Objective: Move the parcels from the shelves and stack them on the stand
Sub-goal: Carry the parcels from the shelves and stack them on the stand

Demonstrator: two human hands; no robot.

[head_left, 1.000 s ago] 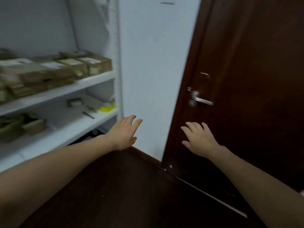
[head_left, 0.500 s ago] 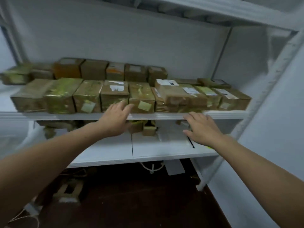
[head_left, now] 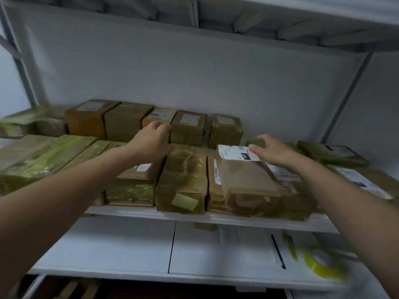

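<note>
A white shelf [head_left: 216, 216] carries brown parcels in two rows, front edge to back wall, with a lower shelf [head_left: 129, 255] beneath it. The left hand [head_left: 151, 141] lies flat, fingers loosely apart, on a taped parcel [head_left: 133, 178] near mid-shelf. The right hand [head_left: 272, 149], fingers spread, rests on a labelled parcel [head_left: 244, 180]. A yellow tape roll [head_left: 321, 264] sits at the lower shelf's right end.

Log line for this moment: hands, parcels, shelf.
left hand open over front-row parcels | right hand open on labelled parcel | shelf full | nothing lifted
</note>
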